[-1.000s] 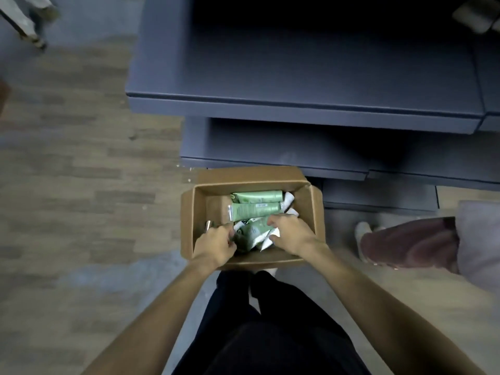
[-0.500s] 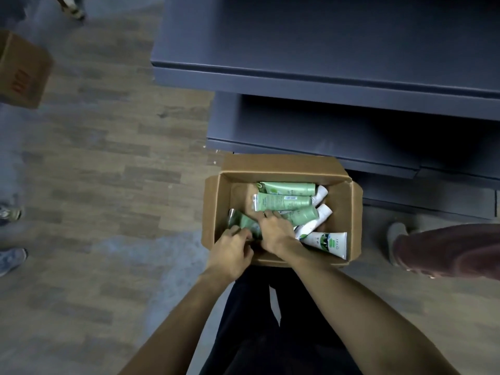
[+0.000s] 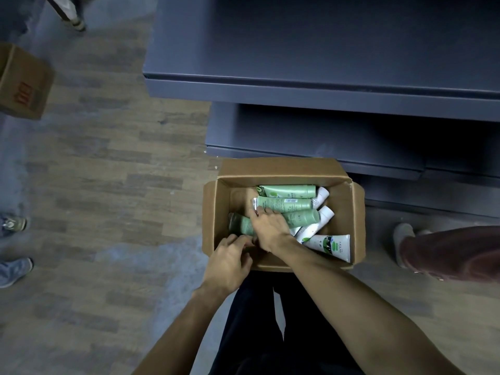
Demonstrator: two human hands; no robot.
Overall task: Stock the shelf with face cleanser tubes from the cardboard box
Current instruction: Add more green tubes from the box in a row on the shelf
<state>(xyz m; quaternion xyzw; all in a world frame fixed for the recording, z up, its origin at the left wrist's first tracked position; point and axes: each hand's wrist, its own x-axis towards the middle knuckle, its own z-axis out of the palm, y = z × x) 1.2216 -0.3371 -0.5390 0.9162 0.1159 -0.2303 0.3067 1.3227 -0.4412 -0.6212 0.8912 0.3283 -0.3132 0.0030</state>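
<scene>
1. The green face cleanser tubes (image 3: 286,203) lie jumbled inside the open cardboard box (image 3: 349,212), with white tubes (image 3: 328,246) along their right side.
2. The box sits on the wood-pattern floor (image 3: 108,171) just in front of the dark blue shelf (image 3: 311,96).
3. The right hand (image 3: 269,228) reaches into the box, fingers curled over a green tube (image 3: 242,226) lying at the left of the pile.
4. The left hand (image 3: 230,262) rests at the box's near edge, fingers bent; whether it grips anything cannot be told.
5. A second cardboard box (image 3: 24,82) stands far left; other people's shoes (image 3: 15,270) and a maroon trouser leg (image 3: 454,253) flank the scene.
</scene>
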